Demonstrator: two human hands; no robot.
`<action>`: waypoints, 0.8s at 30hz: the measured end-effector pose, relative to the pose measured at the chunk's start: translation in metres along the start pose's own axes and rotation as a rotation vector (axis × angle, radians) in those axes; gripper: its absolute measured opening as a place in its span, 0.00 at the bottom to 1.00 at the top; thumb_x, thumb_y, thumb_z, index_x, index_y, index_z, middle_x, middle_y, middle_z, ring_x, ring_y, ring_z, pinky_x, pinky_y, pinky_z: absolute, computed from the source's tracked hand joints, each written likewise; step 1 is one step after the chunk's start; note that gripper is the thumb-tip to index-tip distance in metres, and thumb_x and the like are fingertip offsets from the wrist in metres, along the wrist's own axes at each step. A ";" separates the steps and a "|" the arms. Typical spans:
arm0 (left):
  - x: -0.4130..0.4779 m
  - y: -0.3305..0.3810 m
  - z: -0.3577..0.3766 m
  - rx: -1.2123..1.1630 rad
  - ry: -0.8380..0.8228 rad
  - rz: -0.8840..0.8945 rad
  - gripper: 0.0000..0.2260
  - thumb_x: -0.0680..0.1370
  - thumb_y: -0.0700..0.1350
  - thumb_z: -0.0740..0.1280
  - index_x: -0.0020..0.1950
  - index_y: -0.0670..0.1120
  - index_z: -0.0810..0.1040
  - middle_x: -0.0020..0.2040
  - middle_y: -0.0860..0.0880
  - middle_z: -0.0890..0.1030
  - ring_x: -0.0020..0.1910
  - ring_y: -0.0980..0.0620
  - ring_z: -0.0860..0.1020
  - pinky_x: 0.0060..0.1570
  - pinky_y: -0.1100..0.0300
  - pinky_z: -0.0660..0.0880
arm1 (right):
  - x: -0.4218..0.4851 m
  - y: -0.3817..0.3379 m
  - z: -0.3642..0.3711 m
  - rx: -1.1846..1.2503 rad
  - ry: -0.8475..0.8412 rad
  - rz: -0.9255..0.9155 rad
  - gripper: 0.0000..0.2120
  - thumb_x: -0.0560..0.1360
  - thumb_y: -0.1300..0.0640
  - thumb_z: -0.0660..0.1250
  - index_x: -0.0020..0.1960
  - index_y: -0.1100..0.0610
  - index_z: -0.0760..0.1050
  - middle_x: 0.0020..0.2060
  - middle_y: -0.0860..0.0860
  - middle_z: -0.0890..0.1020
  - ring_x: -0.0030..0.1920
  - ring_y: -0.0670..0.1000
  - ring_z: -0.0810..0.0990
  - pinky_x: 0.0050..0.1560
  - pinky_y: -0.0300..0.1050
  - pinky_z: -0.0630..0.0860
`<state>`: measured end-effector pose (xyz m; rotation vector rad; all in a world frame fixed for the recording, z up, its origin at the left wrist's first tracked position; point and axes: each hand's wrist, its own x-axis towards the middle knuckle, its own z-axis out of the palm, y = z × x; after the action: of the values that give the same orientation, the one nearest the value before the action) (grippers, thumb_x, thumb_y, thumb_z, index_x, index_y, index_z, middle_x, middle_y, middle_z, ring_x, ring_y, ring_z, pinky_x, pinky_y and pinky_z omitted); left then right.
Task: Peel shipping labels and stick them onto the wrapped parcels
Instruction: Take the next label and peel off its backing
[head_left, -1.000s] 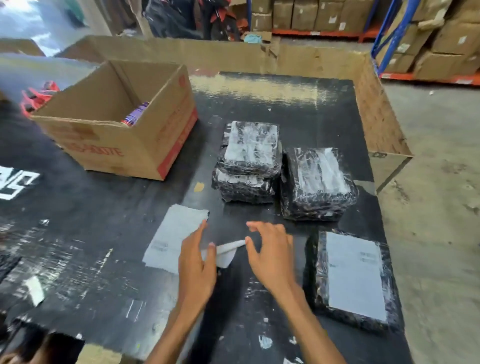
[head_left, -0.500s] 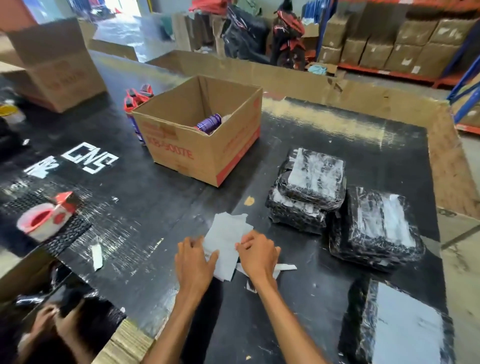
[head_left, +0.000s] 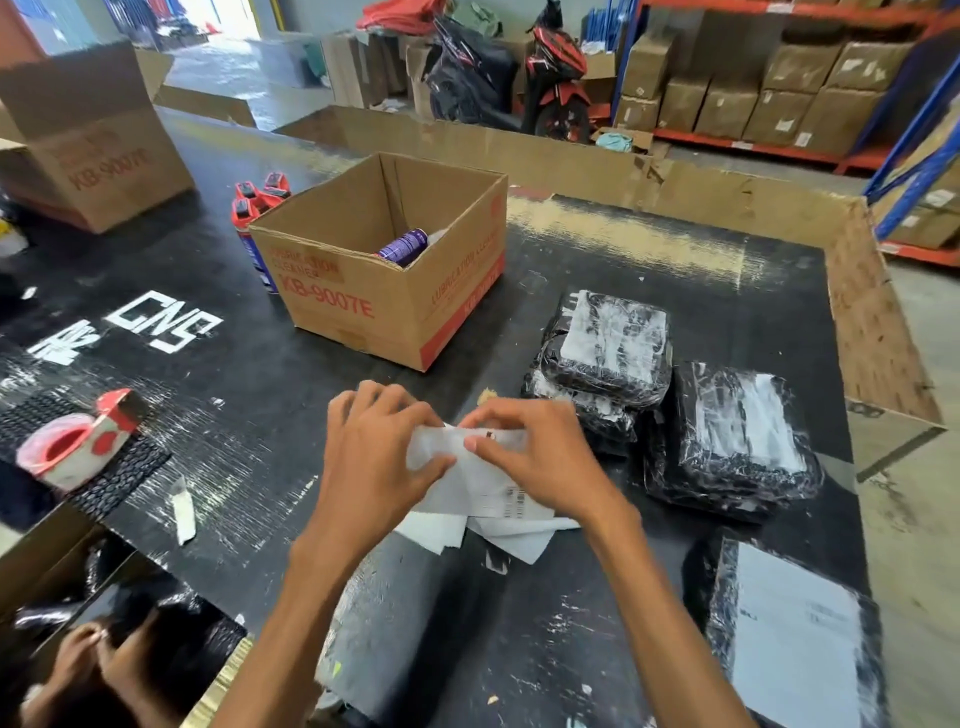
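Note:
A white shipping label (head_left: 483, 493) with a barcode is lifted off the black table (head_left: 234, 415). My left hand (head_left: 374, 457) grips its left side and my right hand (head_left: 535, 457) pinches its top edge. More white label sheets (head_left: 519, 540) lie on the table under my hands. To the right stand two stacked black wrapped parcels (head_left: 608, 358) and a single one (head_left: 737, 436) beside them. A parcel (head_left: 795, 634) with a white label on top lies at the near right.
An open cardboard box (head_left: 384, 291) with a purple can inside stands behind my hands, red-capped spray cans (head_left: 254, 202) next to it. A red tape dispenser (head_left: 72, 441) sits at left. Another person's hands (head_left: 88, 670) show at the lower left. Cardboard walls edge the table.
Both hands picked a label up off the sheets on the table and now hold it raised between them. The camera view swung left.

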<state>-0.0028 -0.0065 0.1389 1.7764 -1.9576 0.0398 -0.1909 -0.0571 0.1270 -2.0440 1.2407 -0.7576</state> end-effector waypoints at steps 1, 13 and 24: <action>0.004 0.005 -0.006 -0.101 -0.080 -0.037 0.10 0.67 0.51 0.80 0.42 0.54 0.82 0.41 0.56 0.79 0.46 0.50 0.77 0.48 0.59 0.65 | -0.003 -0.005 -0.012 -0.090 0.033 -0.035 0.09 0.72 0.41 0.71 0.50 0.40 0.81 0.45 0.38 0.87 0.52 0.42 0.83 0.67 0.58 0.67; 0.016 0.078 0.008 -1.802 -0.150 -0.796 0.11 0.73 0.44 0.71 0.53 0.42 0.78 0.54 0.41 0.87 0.48 0.48 0.87 0.42 0.56 0.83 | -0.053 -0.022 -0.024 0.877 0.337 0.373 0.29 0.72 0.53 0.77 0.70 0.52 0.73 0.52 0.52 0.87 0.49 0.50 0.87 0.54 0.44 0.80; 0.016 0.112 0.024 -1.626 -0.106 -0.800 0.16 0.74 0.40 0.73 0.62 0.43 0.80 0.52 0.48 0.85 0.46 0.52 0.82 0.53 0.55 0.74 | -0.067 -0.010 -0.042 0.781 0.460 0.325 0.04 0.78 0.63 0.71 0.49 0.56 0.84 0.46 0.54 0.88 0.46 0.48 0.82 0.51 0.39 0.78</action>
<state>-0.1170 -0.0128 0.1575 1.1130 -0.5540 -1.4312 -0.2421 -0.0018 0.1513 -1.0420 1.2023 -1.3338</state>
